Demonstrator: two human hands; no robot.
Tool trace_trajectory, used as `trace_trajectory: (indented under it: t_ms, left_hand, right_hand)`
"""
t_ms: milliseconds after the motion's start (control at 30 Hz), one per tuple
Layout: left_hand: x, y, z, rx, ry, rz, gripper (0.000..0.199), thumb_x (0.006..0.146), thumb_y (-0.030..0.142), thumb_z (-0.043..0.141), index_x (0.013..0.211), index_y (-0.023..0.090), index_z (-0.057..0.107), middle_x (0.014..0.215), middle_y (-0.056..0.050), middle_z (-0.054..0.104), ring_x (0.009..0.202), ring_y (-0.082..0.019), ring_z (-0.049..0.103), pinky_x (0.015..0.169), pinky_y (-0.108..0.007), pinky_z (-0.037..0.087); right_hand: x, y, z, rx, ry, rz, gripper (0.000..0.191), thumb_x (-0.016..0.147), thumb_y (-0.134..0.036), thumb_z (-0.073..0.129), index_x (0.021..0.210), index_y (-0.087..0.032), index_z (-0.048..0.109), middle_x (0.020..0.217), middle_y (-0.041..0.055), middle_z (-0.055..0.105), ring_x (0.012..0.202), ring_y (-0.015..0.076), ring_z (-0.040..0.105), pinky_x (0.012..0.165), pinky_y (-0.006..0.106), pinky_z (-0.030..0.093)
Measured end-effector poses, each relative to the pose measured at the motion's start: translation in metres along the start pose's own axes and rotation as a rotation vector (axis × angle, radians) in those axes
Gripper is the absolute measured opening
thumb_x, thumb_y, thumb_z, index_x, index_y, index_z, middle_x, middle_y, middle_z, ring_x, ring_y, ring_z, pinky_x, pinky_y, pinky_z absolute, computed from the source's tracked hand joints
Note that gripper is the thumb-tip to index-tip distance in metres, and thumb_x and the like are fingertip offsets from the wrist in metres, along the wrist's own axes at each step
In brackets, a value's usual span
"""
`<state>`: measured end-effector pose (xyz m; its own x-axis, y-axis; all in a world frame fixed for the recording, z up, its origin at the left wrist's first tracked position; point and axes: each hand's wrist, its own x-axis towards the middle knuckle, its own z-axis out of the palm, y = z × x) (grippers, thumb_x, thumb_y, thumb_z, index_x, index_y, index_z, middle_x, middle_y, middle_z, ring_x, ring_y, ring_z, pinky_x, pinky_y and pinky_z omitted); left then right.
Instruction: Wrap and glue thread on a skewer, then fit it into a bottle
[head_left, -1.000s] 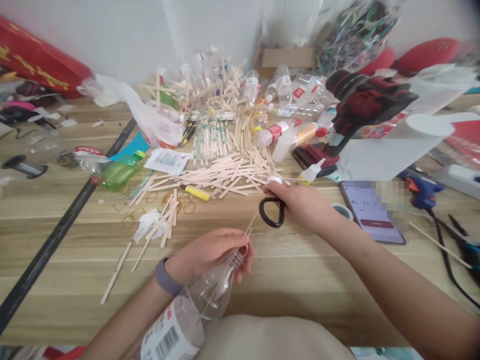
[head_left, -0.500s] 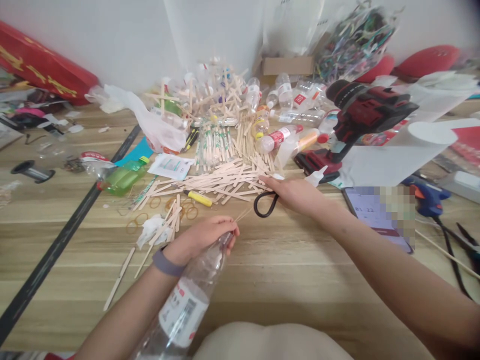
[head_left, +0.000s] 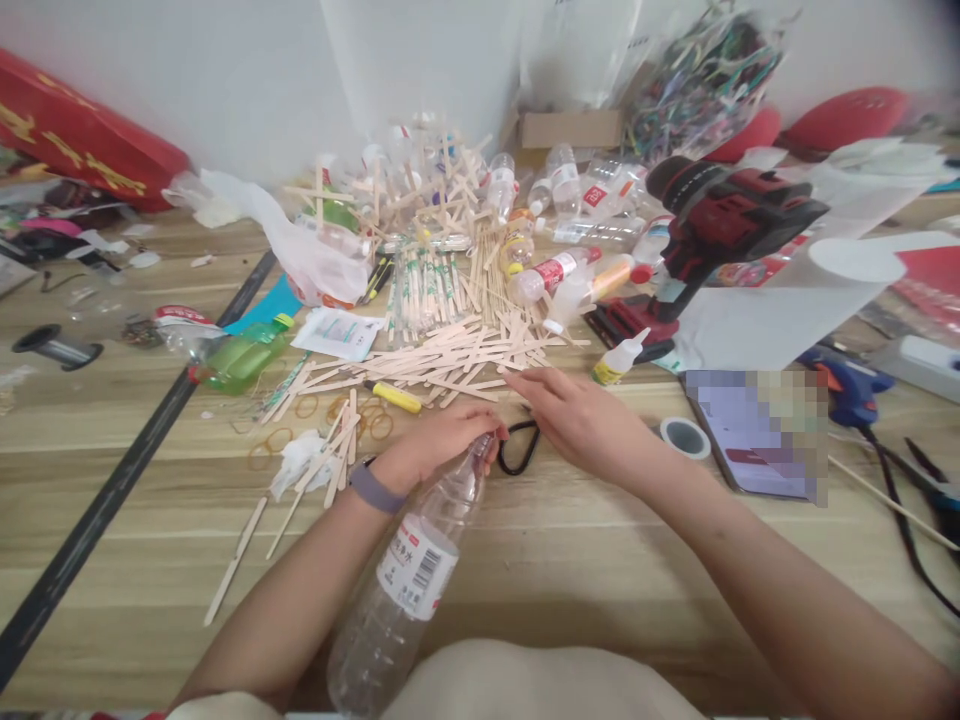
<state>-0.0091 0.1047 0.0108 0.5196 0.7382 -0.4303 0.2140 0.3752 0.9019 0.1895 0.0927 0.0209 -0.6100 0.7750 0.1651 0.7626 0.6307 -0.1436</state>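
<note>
My left hand [head_left: 457, 440] is closed around the neck of a clear plastic bottle [head_left: 390, 620] with a white label. The bottle slants down toward my body, its mouth end partly hidden by the fingers. My right hand [head_left: 570, 415] is just to the right, palm down, with its fingers stretched out toward the left. Beside and partly under it is a black loop handle [head_left: 519, 468], which looks like one of a pair of scissors; the rest is hidden. Loose wooden craft sticks [head_left: 457, 360] lie beyond both hands.
A yellow-handled cutter [head_left: 396, 397] and rubber bands [head_left: 375, 420] lie left of centre. A small glue bottle [head_left: 621, 360], a tape roll [head_left: 684, 438], a phone [head_left: 750, 440] and a red power drill [head_left: 720, 230] are on the right. Several plastic bottles [head_left: 555, 275] crowd the back.
My left hand and the bottle have moved right and slightly up. My right hand's fingers have straightened and the black loop sits lower. The thin strand between the hands no longer shows.
</note>
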Motion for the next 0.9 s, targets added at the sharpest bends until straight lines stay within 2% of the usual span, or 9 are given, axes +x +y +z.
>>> trace_trajectory:
  t_ms: [67, 200, 300, 433, 600, 767, 900]
  left_hand:
    - [-0.002, 0.001, 0.003, 0.024, 0.011, 0.013, 0.02, 0.085, 0.023, 0.046, 0.068, 0.018, 0.057, 0.052, 0.003, 0.056, 0.048, -0.012, 0.053, 0.052, -0.025, 0.042]
    - [-0.006, -0.001, 0.004, 0.06, 0.067, 0.001, 0.03, 0.089, 0.027, 0.042, 0.064, 0.018, 0.056, 0.054, 0.001, 0.057, 0.052, -0.014, 0.054, 0.055, -0.026, 0.044]
    - [-0.008, -0.005, 0.002, 0.078, 0.132, -0.026, 0.03, 0.089, 0.029, 0.04, 0.069, 0.019, 0.059, 0.057, 0.001, 0.058, 0.055, -0.014, 0.055, 0.056, -0.026, 0.044]
    - [-0.012, -0.011, -0.002, 0.135, 0.159, -0.036, 0.027, 0.088, 0.033, 0.043, 0.076, 0.018, 0.062, 0.063, 0.0, 0.061, 0.061, -0.015, 0.057, 0.057, -0.025, 0.044]
    - [-0.024, -0.017, -0.015, 0.24, 0.159, 0.012, 0.031, 0.088, 0.044, 0.044, 0.084, 0.018, 0.06, 0.072, -0.002, 0.066, 0.071, -0.017, 0.062, 0.066, -0.027, 0.047]
    - [-0.035, -0.022, -0.026, 0.411, 0.245, 0.065, 0.03, 0.089, 0.045, 0.045, 0.091, 0.019, 0.061, 0.085, -0.004, 0.068, 0.083, -0.02, 0.061, 0.073, -0.029, 0.045]
    - [-0.038, -0.021, -0.026, 0.518, 0.277, 0.07, 0.03, 0.089, 0.042, 0.044, 0.082, 0.019, 0.062, 0.077, -0.002, 0.066, 0.074, -0.02, 0.06, 0.067, -0.029, 0.043]
  right_hand:
    - [0.009, -0.007, 0.004, 0.107, -0.062, -0.024, 0.054, 0.085, -0.002, 0.041, 0.137, -0.018, 0.044, 0.131, 0.0145, 0.054, 0.109, 0.0227, 0.059, 0.082, 0.032, 0.048]
    - [0.021, -0.01, 0.017, 0.171, -0.166, -0.034, 0.034, 0.086, -0.004, 0.047, 0.113, -0.019, 0.062, 0.099, 0.0075, 0.065, 0.088, 0.0176, 0.063, 0.073, 0.026, 0.046]
    - [0.024, -0.006, 0.022, 0.164, -0.171, -0.036, 0.026, 0.085, -0.005, 0.05, 0.1, -0.018, 0.067, 0.095, 0.0072, 0.065, 0.086, 0.0172, 0.063, 0.072, 0.025, 0.045]
    - [0.027, -0.003, 0.019, 0.125, -0.166, -0.044, 0.029, 0.085, -0.003, 0.048, 0.1, -0.017, 0.068, 0.1, 0.0095, 0.065, 0.092, 0.0197, 0.061, 0.075, 0.028, 0.044]
    - [0.035, 0.001, 0.013, 0.074, -0.151, -0.043, 0.033, 0.085, -0.002, 0.045, 0.102, -0.018, 0.068, 0.099, 0.0089, 0.065, 0.09, 0.0193, 0.06, 0.073, 0.027, 0.041]
    - [0.038, 0.009, 0.011, 0.031, -0.164, -0.057, 0.036, 0.084, 0.0, 0.042, 0.101, -0.019, 0.068, 0.098, 0.0075, 0.064, 0.089, 0.018, 0.06, 0.073, 0.026, 0.041]
    - [0.04, 0.014, 0.012, -0.001, -0.175, -0.046, 0.037, 0.082, 0.0, 0.042, 0.1, -0.019, 0.067, 0.1, 0.0084, 0.064, 0.091, 0.0195, 0.06, 0.073, 0.027, 0.041]
